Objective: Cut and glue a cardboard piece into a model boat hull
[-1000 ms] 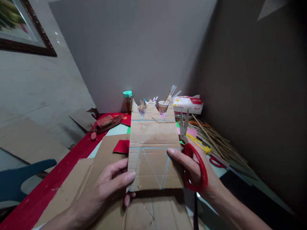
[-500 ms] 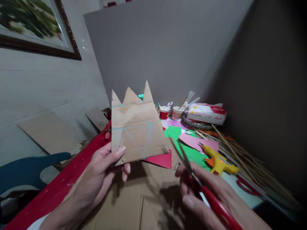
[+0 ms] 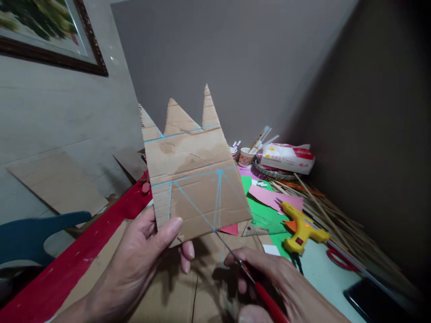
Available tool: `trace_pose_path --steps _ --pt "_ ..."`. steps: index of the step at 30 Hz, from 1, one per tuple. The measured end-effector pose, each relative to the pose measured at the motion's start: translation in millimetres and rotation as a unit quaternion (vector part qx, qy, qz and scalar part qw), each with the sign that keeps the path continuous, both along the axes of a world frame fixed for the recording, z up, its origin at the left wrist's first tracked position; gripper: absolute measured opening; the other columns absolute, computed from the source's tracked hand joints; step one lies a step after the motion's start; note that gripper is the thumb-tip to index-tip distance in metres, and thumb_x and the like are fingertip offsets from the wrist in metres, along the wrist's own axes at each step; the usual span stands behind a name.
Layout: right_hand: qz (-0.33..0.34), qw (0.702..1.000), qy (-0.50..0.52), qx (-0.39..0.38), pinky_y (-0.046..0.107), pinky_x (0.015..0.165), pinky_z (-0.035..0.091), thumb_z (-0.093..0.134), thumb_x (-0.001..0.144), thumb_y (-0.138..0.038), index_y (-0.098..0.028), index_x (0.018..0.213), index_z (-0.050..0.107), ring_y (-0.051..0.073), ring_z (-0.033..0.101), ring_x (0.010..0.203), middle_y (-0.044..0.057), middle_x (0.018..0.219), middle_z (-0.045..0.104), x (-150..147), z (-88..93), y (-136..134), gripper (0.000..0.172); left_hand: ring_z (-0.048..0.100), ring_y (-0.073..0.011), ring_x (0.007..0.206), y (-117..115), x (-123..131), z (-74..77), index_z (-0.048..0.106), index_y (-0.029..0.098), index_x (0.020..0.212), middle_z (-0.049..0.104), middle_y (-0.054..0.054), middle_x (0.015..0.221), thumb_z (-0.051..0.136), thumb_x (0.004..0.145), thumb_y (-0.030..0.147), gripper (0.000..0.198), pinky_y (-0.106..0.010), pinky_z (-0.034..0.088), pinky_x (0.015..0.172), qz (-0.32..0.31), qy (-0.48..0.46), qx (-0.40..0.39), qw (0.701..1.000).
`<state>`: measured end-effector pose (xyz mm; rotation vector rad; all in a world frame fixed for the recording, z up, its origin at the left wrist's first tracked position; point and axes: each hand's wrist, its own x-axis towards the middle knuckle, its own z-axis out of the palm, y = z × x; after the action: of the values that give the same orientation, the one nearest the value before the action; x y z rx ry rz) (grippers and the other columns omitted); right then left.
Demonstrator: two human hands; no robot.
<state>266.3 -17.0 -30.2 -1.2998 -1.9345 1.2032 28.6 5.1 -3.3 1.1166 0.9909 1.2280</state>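
- Left hand [image 3: 144, 255]: pinched shut on the cardboard piece [image 3: 191, 179], thumb on the front face, fingers behind, gripping the lower-left corner.
- Cardboard piece: held upright off the table [image 3: 319, 278], extending to 12–1 o'clock from the left hand. Three cut points on top, blue lines on its face.
- Right hand [image 3: 272, 280]: wrapped around the red handles of the scissors [image 3: 235, 258]. Blades look nearly closed and point to 10 o'clock.
- Blade tip meets the cardboard's bottom edge where the blue lines converge, at 3 o'clock from the left thumb.
- Yellow glue gun [image 3: 301, 229]: lying on the table at 1 o'clock from the right hand, apart from it.
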Motion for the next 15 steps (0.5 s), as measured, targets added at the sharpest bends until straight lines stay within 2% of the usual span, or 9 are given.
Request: trace_pose_path --steps 4,7,11,15 --pt "0.021 1.0 -0.001 0.005 0.037 0.082 0.051 0.062 0.077 -0.076 -0.02 0.102 0.069 0.027 0.063 0.087 0.008 0.095 0.07 -11.1 16.3 2.4 0.061 0.062 -0.0128 0.044 -1.5 4.7 -2.7 0.064 0.017 0.078 0.068 -0.002 0.056 0.07 0.086 0.037 0.022 -0.019 0.052 0.046 -0.035 0.024 -0.012 0.999" --pt "0.031 0.999 0.0 0.02 0.031 0.076 0.048 0.063 0.081 -0.071 -0.02 0.096 0.067 0.022 0.06 0.082 0.004 0.09 0.068 -14.7 21.8 2.1 0.053 0.065 -0.0135 0.046 -2.6 7.7 -2.4 0.064 0.016 0.065 0.07 -0.003 0.056 0.069 0.086 0.035 0.029 -0.02 0.053 0.049 -0.054 0.032 -0.019 0.998" --pt "0.043 0.999 0.004 0.023 0.028 0.07 0.042 0.063 0.085 -0.065 -0.021 0.094 0.064 0.018 0.056 0.078 0.0 0.087 0.064 -14.6 18.4 4.0 0.045 0.071 -0.0174 0.054 -3.3 10.3 -3.7 0.065 0.016 0.061 0.074 -0.006 0.059 0.072 0.084 0.039 0.033 -0.022 0.057 0.055 -0.052 0.029 -0.031 0.998" --pt "0.05 0.998 0.035 0.012 0.028 0.064 0.038 0.068 0.082 -0.064 -0.02 0.088 0.06 0.016 0.05 0.072 -0.001 0.081 0.057 -16.1 13.6 8.6 0.045 0.071 -0.0199 0.054 -4.0 12.3 -4.4 0.065 0.017 0.064 0.075 -0.007 0.059 0.076 0.08 0.043 0.033 -0.024 0.057 0.053 -0.04 0.017 -0.044 0.998"
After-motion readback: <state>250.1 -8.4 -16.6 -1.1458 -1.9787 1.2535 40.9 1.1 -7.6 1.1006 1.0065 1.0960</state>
